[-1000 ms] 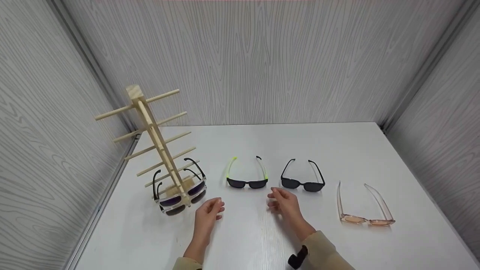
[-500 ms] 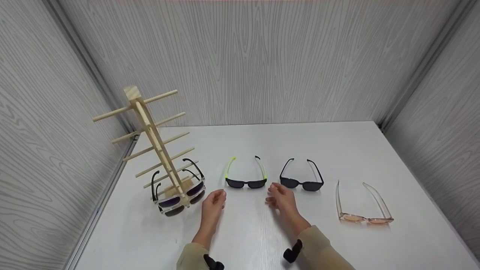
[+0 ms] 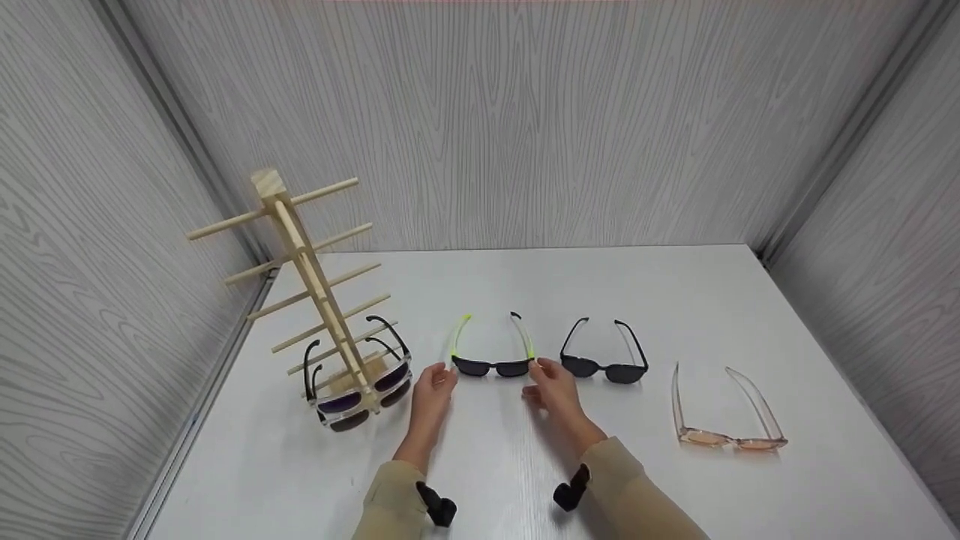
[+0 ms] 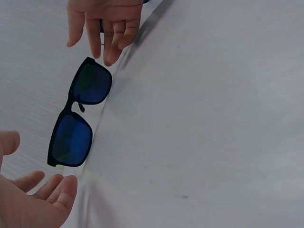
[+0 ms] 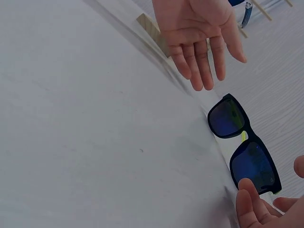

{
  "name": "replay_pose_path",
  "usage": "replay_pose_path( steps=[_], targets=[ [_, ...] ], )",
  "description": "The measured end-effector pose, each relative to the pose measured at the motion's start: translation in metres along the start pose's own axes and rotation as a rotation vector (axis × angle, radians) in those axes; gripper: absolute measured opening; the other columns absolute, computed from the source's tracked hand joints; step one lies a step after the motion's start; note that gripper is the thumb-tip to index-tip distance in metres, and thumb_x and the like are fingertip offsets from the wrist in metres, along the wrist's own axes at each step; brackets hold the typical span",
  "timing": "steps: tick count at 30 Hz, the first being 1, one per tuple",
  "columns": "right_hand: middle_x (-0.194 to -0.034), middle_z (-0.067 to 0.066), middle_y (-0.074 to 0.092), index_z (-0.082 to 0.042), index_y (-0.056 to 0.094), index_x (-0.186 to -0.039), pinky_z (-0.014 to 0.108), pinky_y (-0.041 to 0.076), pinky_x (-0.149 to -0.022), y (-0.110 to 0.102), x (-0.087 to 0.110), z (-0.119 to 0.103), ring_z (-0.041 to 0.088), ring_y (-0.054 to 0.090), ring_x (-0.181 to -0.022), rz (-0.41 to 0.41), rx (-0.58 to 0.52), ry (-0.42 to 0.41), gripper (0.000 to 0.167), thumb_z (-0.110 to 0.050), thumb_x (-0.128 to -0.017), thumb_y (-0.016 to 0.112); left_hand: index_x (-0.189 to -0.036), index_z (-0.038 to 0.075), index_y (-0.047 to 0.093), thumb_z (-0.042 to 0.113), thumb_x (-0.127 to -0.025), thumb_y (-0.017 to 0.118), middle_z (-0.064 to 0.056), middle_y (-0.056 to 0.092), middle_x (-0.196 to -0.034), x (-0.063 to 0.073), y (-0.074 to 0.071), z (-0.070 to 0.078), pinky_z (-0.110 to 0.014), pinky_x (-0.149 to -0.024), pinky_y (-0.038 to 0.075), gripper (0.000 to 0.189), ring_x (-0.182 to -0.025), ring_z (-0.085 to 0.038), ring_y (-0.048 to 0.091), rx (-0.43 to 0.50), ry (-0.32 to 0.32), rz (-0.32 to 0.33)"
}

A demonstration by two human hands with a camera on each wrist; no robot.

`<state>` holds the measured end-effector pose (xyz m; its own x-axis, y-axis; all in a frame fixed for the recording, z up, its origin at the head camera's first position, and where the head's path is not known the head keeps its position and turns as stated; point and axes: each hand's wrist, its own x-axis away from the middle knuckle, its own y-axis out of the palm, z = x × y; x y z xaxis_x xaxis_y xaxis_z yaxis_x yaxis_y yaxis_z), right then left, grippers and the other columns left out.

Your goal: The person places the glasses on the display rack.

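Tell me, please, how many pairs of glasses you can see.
5: an upper pair and a lower pair low on the rack; then on the table, from left to right, a green-and-black pair, a black pair and a pink pair.

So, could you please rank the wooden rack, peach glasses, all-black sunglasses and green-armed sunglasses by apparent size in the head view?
1. Wooden rack
2. Peach glasses
3. All-black sunglasses and green-armed sunglasses, too alike to rank

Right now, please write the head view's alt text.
Left hand and right hand flank yellow-armed sunglasses on a white table. Black sunglasses and pinkish glasses lie further right; at left, a wooden rack holds two pairs.
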<state>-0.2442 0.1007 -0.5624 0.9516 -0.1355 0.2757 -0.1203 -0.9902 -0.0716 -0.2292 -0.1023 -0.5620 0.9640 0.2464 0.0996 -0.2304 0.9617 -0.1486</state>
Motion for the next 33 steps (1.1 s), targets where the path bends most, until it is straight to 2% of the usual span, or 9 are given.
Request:
replay_pose_path(
  steps=[5, 12, 16, 20, 25, 28, 33],
  targets=[
    [-0.119, 0.018, 0.055, 0.002, 0.045, -0.133, 0.032, 0.052, -0.065, 0.002, -0.004, 0.000, 0.023, 0.064, -0.075, -0.015, -0.004, 0.007, 0.048, -0.025, -0.094, 0.055, -0.125, -0.008, 0.048, 0.023, -0.091, 0.058, -0.023, 0.056, -0.114, -0.006, 0.005, 0.002, -0.042, -0.089, 0.043, 0.047, -0.107, -0.033, 0.053, 0.015, -0.028, 0.026],
    [-0.121, 0.018, 0.053, 0.002, 0.045, -0.132, 0.031, 0.050, -0.065, 0.002, -0.009, 0.001, 0.022, 0.064, -0.073, -0.022, 0.003, 0.029, 0.047, -0.026, -0.095, 0.054, -0.129, -0.007, 0.045, 0.026, -0.093, 0.055, -0.024, 0.055, -0.117, -0.014, 0.013, -0.002, -0.039, -0.084, 0.047, 0.050, -0.104, -0.032, 0.055, 0.049, -0.073, -0.009],
    [-0.119, 0.017, 0.055, 0.003, 0.047, -0.130, 0.031, 0.050, -0.066, 0.005, -0.011, -0.002, 0.021, 0.064, -0.073, -0.025, 0.006, 0.043, 0.046, -0.025, -0.094, 0.054, -0.129, -0.005, 0.046, 0.027, -0.093, 0.055, -0.021, 0.058, -0.113, -0.018, 0.014, -0.002, -0.032, -0.072, 0.048, 0.049, -0.095, -0.028, 0.057, 0.046, -0.091, -0.009],
    [-0.114, 0.016, 0.056, 0.004, 0.050, -0.127, 0.031, 0.050, -0.064, 0.007, -0.011, -0.002, 0.021, 0.063, -0.073, -0.010, 0.003, 0.053, 0.043, -0.024, -0.094, 0.054, -0.129, -0.001, 0.048, 0.028, -0.094, 0.055, -0.018, 0.061, -0.106, -0.021, 0.013, -0.001, -0.024, -0.057, 0.044, 0.046, -0.080, -0.022, 0.057, 0.038, -0.117, -0.050],
    [-0.115, 0.016, 0.056, 0.002, 0.050, -0.126, 0.031, 0.050, -0.063, 0.009, -0.012, -0.003, 0.022, 0.063, -0.074, -0.001, 0.022, 0.047, 0.043, -0.027, -0.095, 0.053, -0.126, 0.001, 0.052, 0.028, -0.094, 0.055, -0.017, 0.062, -0.101, -0.023, 0.013, -0.001, -0.021, -0.051, 0.041, 0.042, -0.072, -0.018, 0.055, 0.019, -0.110, -0.048],
    [-0.109, 0.016, 0.058, 0.001, 0.052, -0.123, 0.031, 0.050, -0.059, 0.008, -0.011, -0.004, 0.021, 0.063, -0.070, 0.009, 0.019, 0.040, 0.042, -0.029, -0.095, 0.053, -0.120, 0.000, 0.055, 0.028, -0.093, 0.056, -0.016, 0.062, -0.093, -0.022, 0.013, 0.000, -0.021, -0.049, 0.041, 0.038, -0.067, -0.016, 0.055, 0.023, -0.101, -0.035],
    [-0.089, 0.018, 0.061, 0.000, 0.054, -0.117, 0.029, 0.047, -0.050, 0.005, -0.008, -0.002, 0.021, 0.060, -0.062, 0.017, -0.023, 0.021, 0.038, -0.031, -0.095, 0.052, -0.114, 0.000, 0.058, 0.027, -0.093, 0.056, -0.014, 0.062, -0.086, -0.020, 0.012, 0.001, -0.022, -0.048, 0.041, 0.034, -0.061, -0.015, 0.056, 0.020, -0.082, -0.042]
  ],
)
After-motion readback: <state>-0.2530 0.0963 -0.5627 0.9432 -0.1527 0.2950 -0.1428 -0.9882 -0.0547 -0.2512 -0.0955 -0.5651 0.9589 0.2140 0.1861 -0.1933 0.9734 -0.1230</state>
